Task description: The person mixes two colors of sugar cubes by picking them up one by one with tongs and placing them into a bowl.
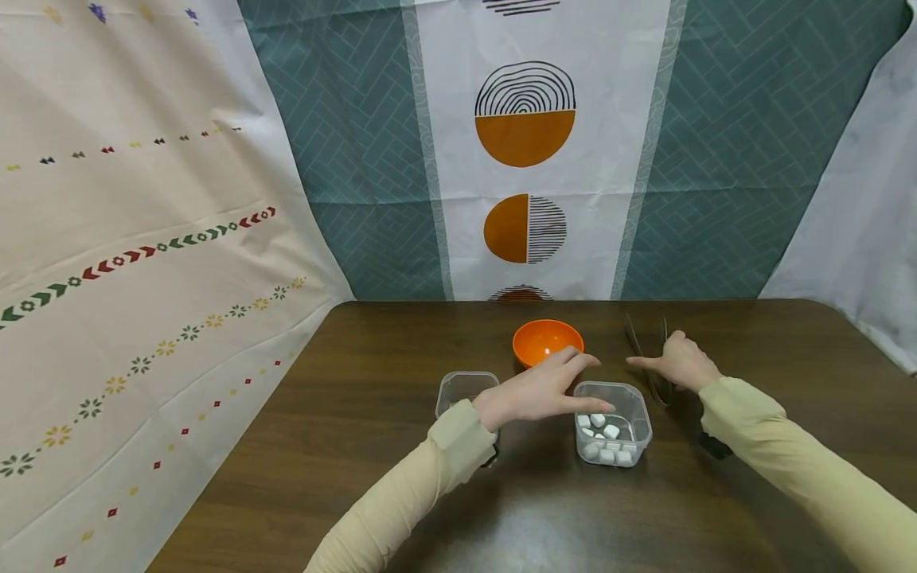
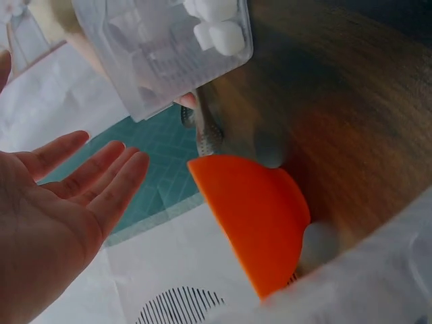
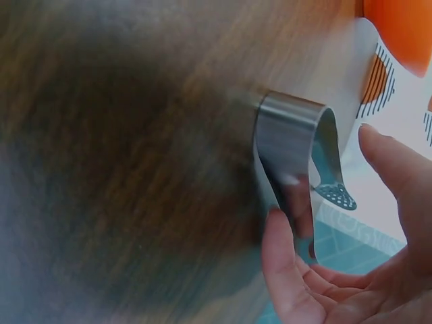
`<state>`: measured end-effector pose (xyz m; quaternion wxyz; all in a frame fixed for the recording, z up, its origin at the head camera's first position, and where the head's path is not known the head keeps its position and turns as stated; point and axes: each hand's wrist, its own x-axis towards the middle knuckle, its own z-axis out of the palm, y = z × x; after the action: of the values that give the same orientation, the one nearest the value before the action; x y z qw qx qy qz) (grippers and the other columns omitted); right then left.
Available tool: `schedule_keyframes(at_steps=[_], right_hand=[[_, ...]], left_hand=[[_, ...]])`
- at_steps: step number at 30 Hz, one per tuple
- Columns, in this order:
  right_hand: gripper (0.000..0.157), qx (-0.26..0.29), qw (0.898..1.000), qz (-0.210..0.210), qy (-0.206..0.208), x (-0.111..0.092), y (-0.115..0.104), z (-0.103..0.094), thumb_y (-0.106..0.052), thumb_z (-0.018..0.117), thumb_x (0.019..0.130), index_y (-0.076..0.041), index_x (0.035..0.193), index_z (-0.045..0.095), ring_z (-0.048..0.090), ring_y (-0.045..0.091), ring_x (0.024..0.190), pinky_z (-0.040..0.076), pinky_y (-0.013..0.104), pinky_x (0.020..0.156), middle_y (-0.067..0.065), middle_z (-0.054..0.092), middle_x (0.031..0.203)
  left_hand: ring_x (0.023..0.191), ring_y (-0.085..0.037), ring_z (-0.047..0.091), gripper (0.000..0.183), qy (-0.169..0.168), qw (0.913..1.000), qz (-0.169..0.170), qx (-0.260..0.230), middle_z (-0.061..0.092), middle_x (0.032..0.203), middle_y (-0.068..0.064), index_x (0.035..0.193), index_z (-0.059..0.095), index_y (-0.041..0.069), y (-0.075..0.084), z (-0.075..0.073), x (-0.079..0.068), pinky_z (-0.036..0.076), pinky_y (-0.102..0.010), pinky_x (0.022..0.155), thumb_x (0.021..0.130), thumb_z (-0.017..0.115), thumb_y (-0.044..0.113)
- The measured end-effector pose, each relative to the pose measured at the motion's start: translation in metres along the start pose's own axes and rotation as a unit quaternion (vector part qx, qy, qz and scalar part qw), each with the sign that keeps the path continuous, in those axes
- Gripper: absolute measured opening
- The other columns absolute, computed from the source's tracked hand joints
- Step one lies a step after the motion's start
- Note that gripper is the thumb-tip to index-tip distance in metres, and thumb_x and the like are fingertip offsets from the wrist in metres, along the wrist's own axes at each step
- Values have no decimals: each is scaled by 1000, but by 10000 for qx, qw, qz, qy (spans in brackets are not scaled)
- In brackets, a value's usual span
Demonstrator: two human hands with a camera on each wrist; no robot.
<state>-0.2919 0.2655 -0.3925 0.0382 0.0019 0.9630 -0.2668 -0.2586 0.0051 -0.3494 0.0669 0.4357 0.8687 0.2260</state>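
Metal tongs (image 3: 287,131) with perforated tips stand on edge on the table. My right hand (image 1: 685,362) is at the tongs, its fingers along the outer side of one arm and its thumb apart from them. Whether the fingertips press the metal I cannot tell. My left hand (image 1: 533,391) hovers with fingers spread, holding nothing, between two clear plastic containers. Small white pieces (image 1: 611,431) like marshmallows lie in the right container (image 1: 640,410). The left container (image 1: 466,383) is partly hidden by my left forearm. Behind my left hand sits an orange bowl (image 1: 537,341).
A brown wooden table (image 1: 344,446) bears all these things. Patterned cloths hang around it: a teal and white one (image 1: 358,159) behind and a cream one (image 1: 129,263) at the left.
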Motion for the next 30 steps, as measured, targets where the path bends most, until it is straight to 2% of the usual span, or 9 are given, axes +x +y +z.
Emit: schedule_keyframes(at_steps=[7, 14, 19, 26, 30], right_hand=[[98, -151, 9999, 57, -22, 2, 0, 4, -52, 65, 76, 29, 110, 22, 52, 22, 47, 43, 35, 46, 16, 49, 64], [94, -343, 9992, 202, -16, 4, 2, 6, -55, 65, 74, 25, 105, 27, 53, 25, 51, 43, 38, 50, 19, 49, 68], [90, -500, 9982, 323, -10, 6, 1, 6, -55, 65, 74, 23, 103, 30, 53, 28, 57, 43, 40, 52, 22, 49, 72], [82, -621, 9975, 319, -75, 7, -1, 7, -49, 63, 79, 24, 101, 31, 55, 41, 70, 45, 47, 57, 33, 50, 80], [74, -653, 9971, 377, -56, 9, 1, 7, -41, 62, 82, 24, 101, 32, 53, 49, 79, 43, 51, 63, 38, 48, 87]], left_hand=[[93, -7, 42, 67, -148, 9998, -67, 64, 40, 113, 4, 131, 41, 17, -4, 7, 3, 37, -20, 80, 81, 53, 59], [92, -6, 41, 74, -233, 9987, -137, 427, 39, 113, 7, 132, 41, 18, -5, 11, 3, 38, -20, 74, 76, 53, 66], [98, -6, 41, 76, -267, 9985, -101, 471, 39, 116, 8, 132, 41, 18, -7, 13, 2, 37, -19, 76, 74, 55, 66], [97, -5, 39, 77, -330, 9987, 63, 381, 40, 115, 6, 131, 40, 18, -10, 16, 0, 34, -16, 79, 73, 59, 64], [100, -3, 39, 81, -351, 9979, 166, 516, 40, 117, 5, 132, 39, 17, -11, 17, 0, 33, -15, 81, 70, 63, 64]])
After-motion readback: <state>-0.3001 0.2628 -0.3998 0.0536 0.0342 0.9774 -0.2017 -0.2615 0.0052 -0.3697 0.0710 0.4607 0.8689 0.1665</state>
